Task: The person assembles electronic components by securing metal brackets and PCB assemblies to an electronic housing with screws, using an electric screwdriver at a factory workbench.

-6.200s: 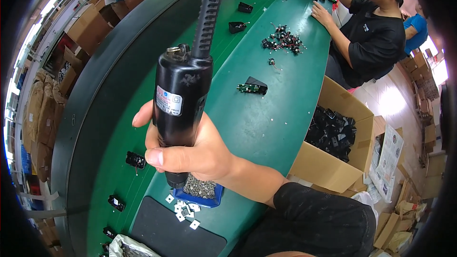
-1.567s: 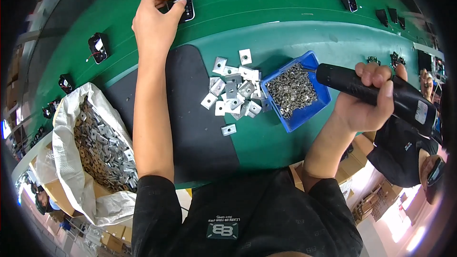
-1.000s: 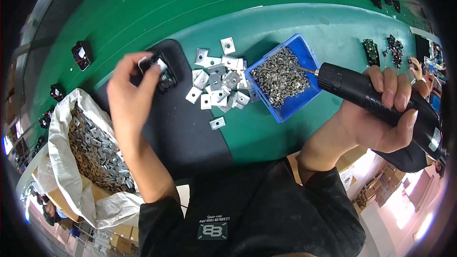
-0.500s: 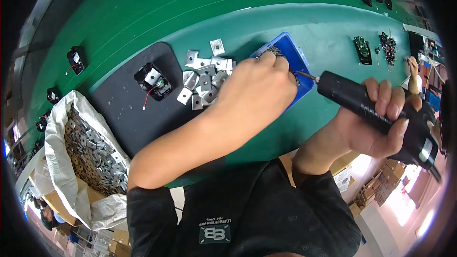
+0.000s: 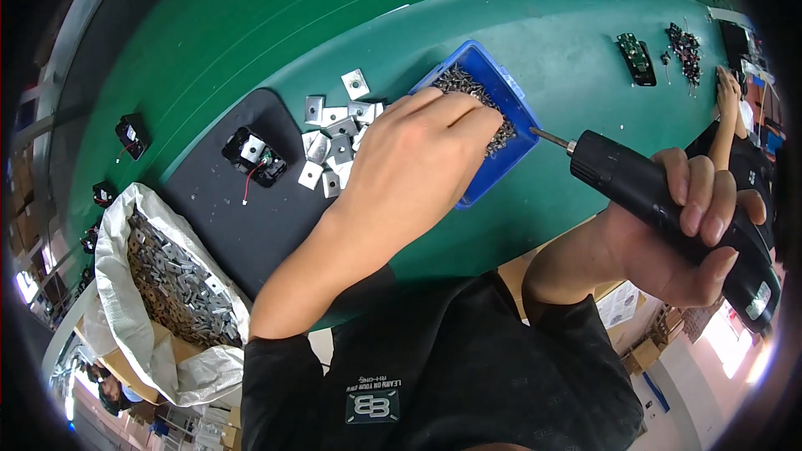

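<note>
Blue bin (image 5: pixel 501 83) of screws sits at one o'clock, the left hand (image 5: pixel 409 163) dipping its curled fingers inside; what they pinch is hidden. Right hand (image 5: pixel 677 234) wraps its grip tight around a black electric screwdriver (image 5: pixel 660 209) at three o'clock. White sack (image 5: pixel 125 317) of metal plates lies at eight.

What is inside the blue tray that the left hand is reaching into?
The blue tray holds a heap of small dark metal screws. The left hand lies over its near half, fingertips in the heap, so whatever it pinches and the tray's bottom are covered.

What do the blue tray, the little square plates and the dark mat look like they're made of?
Blue tray: likely moulded plastic, with an even saturated colour and thin walls. Square plates: probably bare stamped metal, silvery with dull glints. Dark mat: seemingly rubber or foam, matte black and without shine.
</note>
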### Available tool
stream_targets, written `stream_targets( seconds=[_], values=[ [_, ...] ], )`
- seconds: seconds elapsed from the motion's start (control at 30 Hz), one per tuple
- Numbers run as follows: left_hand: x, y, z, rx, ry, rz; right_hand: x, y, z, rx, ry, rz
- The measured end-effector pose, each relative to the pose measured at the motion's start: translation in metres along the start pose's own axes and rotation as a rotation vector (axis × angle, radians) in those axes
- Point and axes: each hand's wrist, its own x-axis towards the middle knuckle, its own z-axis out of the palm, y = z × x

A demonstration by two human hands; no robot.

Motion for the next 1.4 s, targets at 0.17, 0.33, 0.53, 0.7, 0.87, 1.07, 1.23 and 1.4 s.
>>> stream_targets(
  seconds=[0.17, 0.33, 0.53, 0.7, 0.87, 1.07, 1.23, 1.4],
  values=[
    [-0.009, 0.000, 0.007, -0.197, 0.160, -0.035, 0.003, 0.001, 0.011, 0.067, 0.002, 0.046],
    [-0.013, -0.001, 0.008, -0.213, 0.209, -0.035, 0.003, 0.002, 0.017, 0.095, 0.020, 0.067],
    [-0.016, 0.001, 0.008, -0.242, 0.231, -0.042, 0.001, 0.005, 0.017, 0.115, 0.025, 0.068],
    [-0.022, 0.009, 0.001, -0.620, 0.219, -0.172, 0.002, 0.002, 0.026, 0.191, 0.054, 0.078],
    [-0.029, 0.012, -0.004, -0.852, 0.148, -0.332, 0.000, 0.002, 0.031, 0.192, 0.103, -0.010],
    [-0.033, 0.010, 0.001, -0.963, 0.188, -0.345, -0.002, 0.001, 0.036, 0.183, 0.088, 0.005],
    [-0.039, 0.011, 0.001, -0.986, 0.175, -0.350, 0.003, 0.004, 0.038, 0.245, -0.027, 0.068],
    [-0.047, 0.007, -0.005, -1.020, 0.113, -0.328, 0.000, 0.009, 0.038, 0.290, -0.101, 0.106]
  ],
)
